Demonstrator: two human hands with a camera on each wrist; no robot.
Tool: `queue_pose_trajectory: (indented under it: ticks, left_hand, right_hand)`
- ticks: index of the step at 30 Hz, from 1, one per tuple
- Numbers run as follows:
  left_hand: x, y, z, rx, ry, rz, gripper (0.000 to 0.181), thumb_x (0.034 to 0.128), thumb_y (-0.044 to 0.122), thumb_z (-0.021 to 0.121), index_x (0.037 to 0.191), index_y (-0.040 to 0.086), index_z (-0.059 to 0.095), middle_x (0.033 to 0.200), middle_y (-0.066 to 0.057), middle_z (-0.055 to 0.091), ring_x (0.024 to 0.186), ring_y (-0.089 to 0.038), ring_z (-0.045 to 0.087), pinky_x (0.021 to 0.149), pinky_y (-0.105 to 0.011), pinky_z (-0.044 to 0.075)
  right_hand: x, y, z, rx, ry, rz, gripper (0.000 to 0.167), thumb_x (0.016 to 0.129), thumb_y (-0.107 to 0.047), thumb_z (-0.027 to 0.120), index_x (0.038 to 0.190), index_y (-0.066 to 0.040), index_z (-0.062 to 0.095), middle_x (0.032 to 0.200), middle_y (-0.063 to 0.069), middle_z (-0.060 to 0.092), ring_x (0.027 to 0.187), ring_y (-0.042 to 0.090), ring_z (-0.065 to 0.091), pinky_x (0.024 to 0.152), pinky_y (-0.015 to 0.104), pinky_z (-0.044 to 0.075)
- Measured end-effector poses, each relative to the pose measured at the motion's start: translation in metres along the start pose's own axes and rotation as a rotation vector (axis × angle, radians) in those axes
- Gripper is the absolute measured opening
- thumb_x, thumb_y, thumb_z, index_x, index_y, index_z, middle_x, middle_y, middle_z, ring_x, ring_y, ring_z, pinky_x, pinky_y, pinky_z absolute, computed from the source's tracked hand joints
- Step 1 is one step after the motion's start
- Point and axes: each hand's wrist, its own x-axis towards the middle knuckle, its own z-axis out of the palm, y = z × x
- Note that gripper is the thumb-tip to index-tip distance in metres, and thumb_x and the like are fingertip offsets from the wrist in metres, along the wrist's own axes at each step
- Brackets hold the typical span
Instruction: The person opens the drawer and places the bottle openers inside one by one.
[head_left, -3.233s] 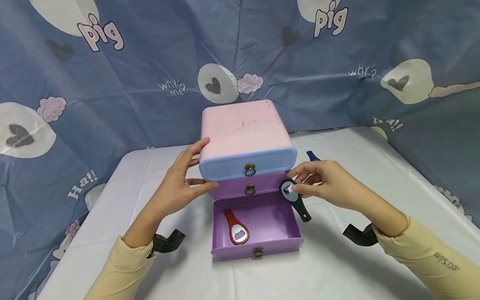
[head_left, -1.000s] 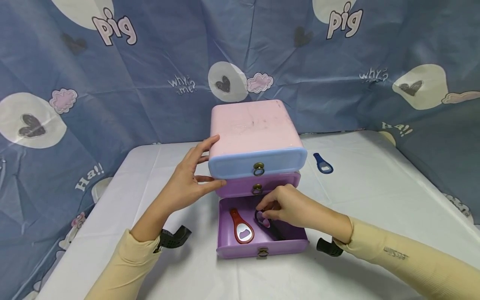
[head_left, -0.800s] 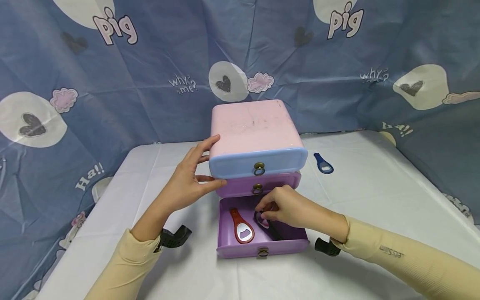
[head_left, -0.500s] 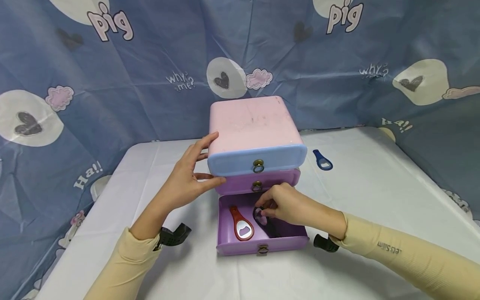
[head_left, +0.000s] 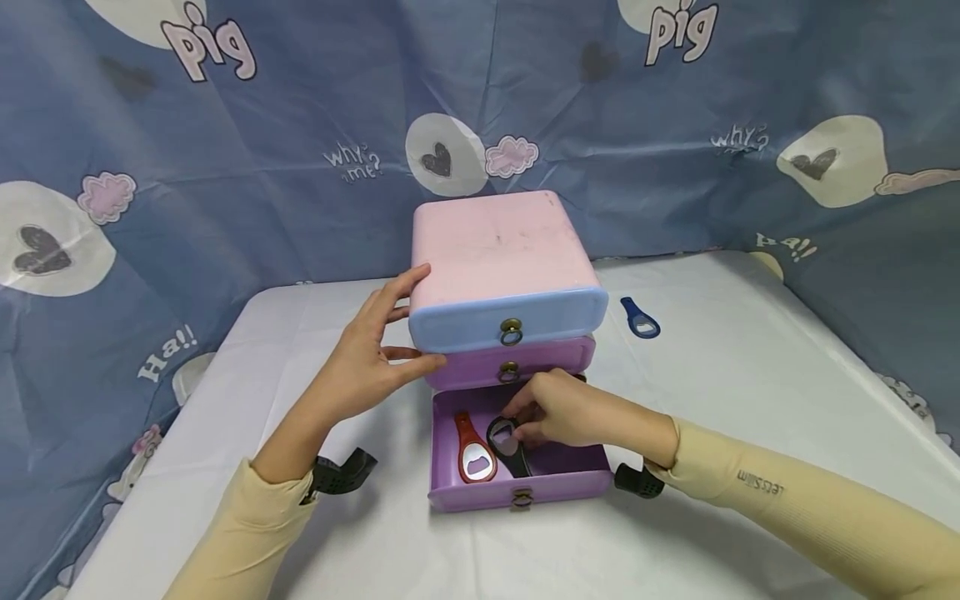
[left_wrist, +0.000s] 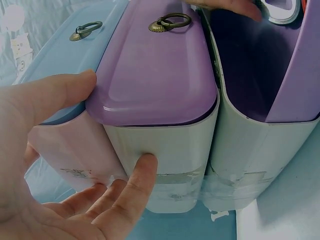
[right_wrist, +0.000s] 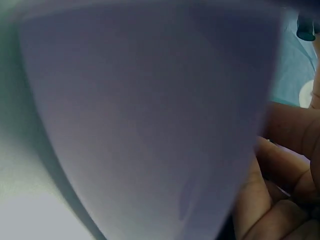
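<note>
A mini drawer cabinet (head_left: pixel 502 246) has a pink top, a blue upper drawer and a purple middle one. Its purple bottom drawer (head_left: pixel 480 499) is pulled out. My left hand (head_left: pixel 352 367) rests on the cabinet's left side, thumb at the front edge, fingers spread fairly straight along the side. Inside the bottom drawer, my right hand (head_left: pixel 558 408) pinches a black bottle opener (head_left: pixel 517 463) by its round head. Left of it lies a red bottle opener (head_left: pixel 470 437). Drawer wall fills most of the right wrist view, hiding the black opener there.
A blue bottle opener (head_left: pixel 641 321) lies on the white-covered table (head_left: pixel 720 367), right of the cabinet. Behind stands a blue printed cloth (head_left: pixel 315 217). Ring pulls (head_left: pixel 511 333) stick out from the drawer fronts.
The right hand has carried the black bottle opener from beside the cabinet into the bottom drawer, then slightly left towards the red opener. The left hand keeps its place on the cabinet.
</note>
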Motion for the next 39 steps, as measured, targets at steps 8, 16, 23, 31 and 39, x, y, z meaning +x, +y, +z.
queue_pose_trajectory:
  ticks: [8, 16, 23, 31, 39]
  left_hand:
    - [0.001, -0.001, -0.001, 0.010, 0.002, 0.012, 0.112, 0.0837, 0.001, 0.091, 0.166, 0.049, 0.032, 0.169, -0.004, 0.035, 0.150, -0.039, 0.047, 0.089, -0.037, 0.068]
    - [0.002, 0.000, 0.000, 0.016, 0.002, 0.002, 0.112, 0.0838, 0.002, 0.091, 0.165, 0.050, 0.032, 0.171, -0.003, 0.034, 0.151, -0.040, 0.047, 0.090, -0.043, 0.068]
    - [0.001, 0.000, -0.001, 0.019, 0.002, -0.005, 0.112, 0.0836, 0.002, 0.092, 0.165, 0.050, 0.032, 0.170, -0.004, 0.034, 0.151, -0.040, 0.046, 0.090, -0.045, 0.068]
    - [0.002, 0.001, -0.001, 0.018, -0.001, -0.004, 0.112, 0.0836, 0.001, 0.091, 0.165, 0.050, 0.032, 0.170, -0.004, 0.034, 0.151, -0.039, 0.046, 0.090, -0.042, 0.068]
    - [0.002, 0.000, -0.001, 0.015, -0.007, -0.017, 0.112, 0.0842, 0.002, 0.091, 0.165, 0.050, 0.031, 0.168, -0.006, 0.036, 0.151, -0.039, 0.046, 0.090, -0.038, 0.067]
  right_hand:
    - [-0.002, -0.003, -0.006, 0.039, -0.008, 0.044, 0.022, 0.096, -0.010, 0.081, 0.115, 0.000, 0.082, 0.093, -0.001, 0.083, 0.077, -0.002, 0.073, 0.074, 0.015, 0.060]
    - [-0.012, -0.003, -0.022, 0.160, -0.002, 0.060, 0.015, 0.096, -0.011, 0.081, 0.108, -0.003, 0.083, 0.086, 0.001, 0.081, 0.071, 0.005, 0.073, 0.067, 0.021, 0.062]
    - [-0.025, -0.001, -0.046, 0.233, 0.014, 0.091, 0.015, 0.099, -0.014, 0.078, 0.109, -0.004, 0.081, 0.088, 0.006, 0.081, 0.080, 0.020, 0.077, 0.071, 0.029, 0.065]
    - [-0.050, 0.001, -0.087, 0.305, 0.073, 0.150, 0.020, 0.102, -0.020, 0.076, 0.113, -0.005, 0.080, 0.099, 0.005, 0.081, 0.089, 0.025, 0.079, 0.076, 0.035, 0.068]
    - [-0.072, 0.006, -0.124, 0.344, 0.180, 0.208, 0.023, 0.101, -0.025, 0.078, 0.117, -0.008, 0.079, 0.101, 0.006, 0.080, 0.095, 0.024, 0.079, 0.083, 0.034, 0.067]
